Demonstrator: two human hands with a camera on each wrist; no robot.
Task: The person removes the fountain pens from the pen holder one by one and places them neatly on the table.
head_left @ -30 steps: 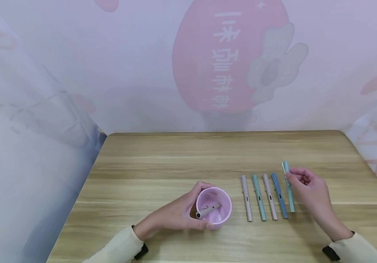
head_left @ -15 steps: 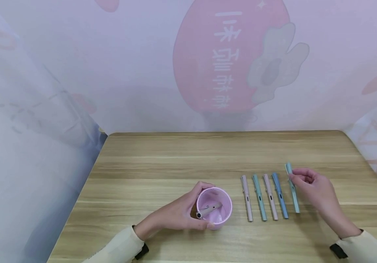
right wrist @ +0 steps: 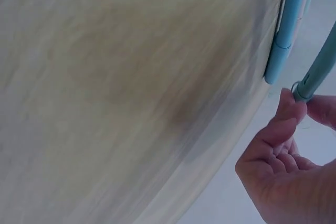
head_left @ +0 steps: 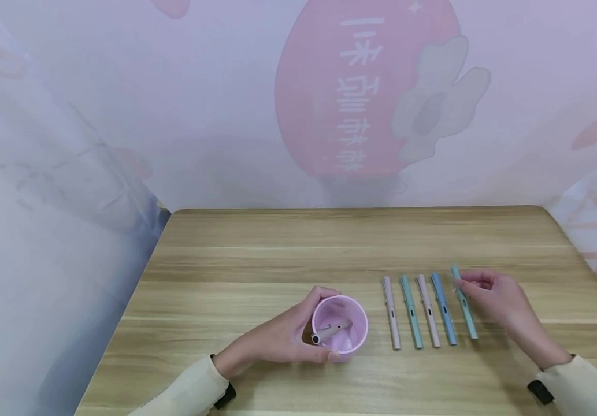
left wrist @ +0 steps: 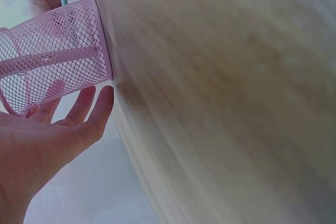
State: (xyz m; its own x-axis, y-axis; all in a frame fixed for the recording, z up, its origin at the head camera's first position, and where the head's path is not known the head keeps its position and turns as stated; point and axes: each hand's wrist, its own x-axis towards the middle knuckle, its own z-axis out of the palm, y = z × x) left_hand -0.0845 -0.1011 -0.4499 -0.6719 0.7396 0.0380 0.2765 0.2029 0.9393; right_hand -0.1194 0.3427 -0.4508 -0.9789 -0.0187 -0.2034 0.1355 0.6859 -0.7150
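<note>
My left hand (head_left: 288, 340) grips a pink mesh pen cup (head_left: 363, 335), thumb on the near side and fingers on the far side. One pale pink pen (head_left: 336, 331) leans inside it, also seen through the mesh of the cup (left wrist: 63, 72) in the left wrist view. Between thumb and forefinger, my right hand (head_left: 503, 300) pinches a teal pen (head_left: 466, 315) by its clip half. In the right wrist view, the held end of this teal pen (right wrist: 319, 69) stands off the tabletop. Whether its far end touches the wood, I cannot tell.
Left of the held pen lies a row of pens: a blue pen (head_left: 444, 309), a pale pink pen (head_left: 428, 312), another teal pen (head_left: 411, 312) and a pinkish pen (head_left: 390, 313). They rest on a wooden table (head_left: 256, 260) with a printed cloth (head_left: 215, 104) behind it.
My right hand has moved slightly right and toward me with the teal pen, whose top end has come down toward the row. My left hand and the cup have stayed put.
</note>
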